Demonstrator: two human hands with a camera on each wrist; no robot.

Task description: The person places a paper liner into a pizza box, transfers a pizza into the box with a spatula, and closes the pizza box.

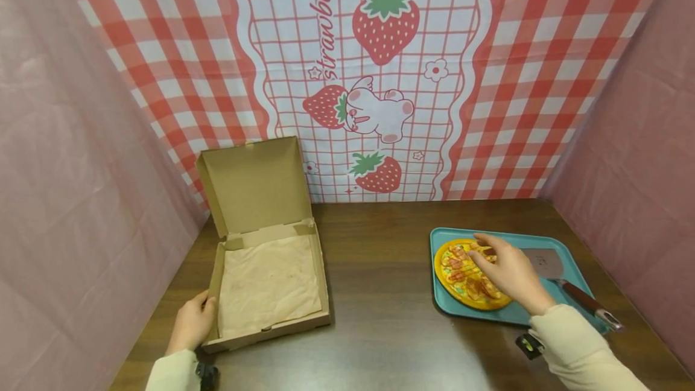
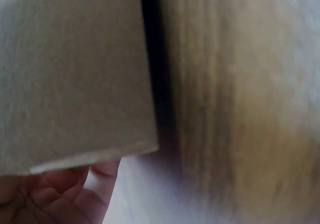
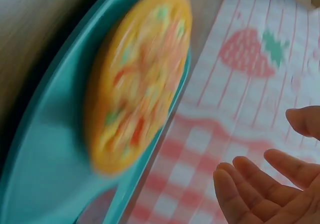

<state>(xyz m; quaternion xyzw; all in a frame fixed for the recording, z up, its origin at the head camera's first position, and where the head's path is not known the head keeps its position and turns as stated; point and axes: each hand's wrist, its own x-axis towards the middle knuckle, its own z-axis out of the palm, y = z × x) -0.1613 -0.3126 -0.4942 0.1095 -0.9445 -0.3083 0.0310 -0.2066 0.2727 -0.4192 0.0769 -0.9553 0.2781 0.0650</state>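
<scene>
My left hand [image 1: 191,321] holds the left wall of an open cardboard pizza box [image 1: 297,323] near its front corner. The left wrist view shows curled fingers partly hidden by the box's side [image 2: 75,74]. Brown paper [image 1: 271,282] lines the box. My right hand [image 1: 513,270] hovers over the right part of a pizza [image 1: 461,270], fingers spread and apart from it. In the right wrist view a gap separates this hand [image 3: 270,189] from the pizza [image 3: 142,84]. Beneath the pizza is a teal tray [image 1: 450,305].
A pizza server with a metal blade [image 1: 545,262] and a brown handle [image 1: 583,297] lies on the tray's right side, its handle end over the rim. The box lid [image 1: 255,186] stands raised near the checkered strawberry cloth [image 1: 423,107]. Pink curtains [image 1: 624,137] flank the wooden table [image 1: 374,282].
</scene>
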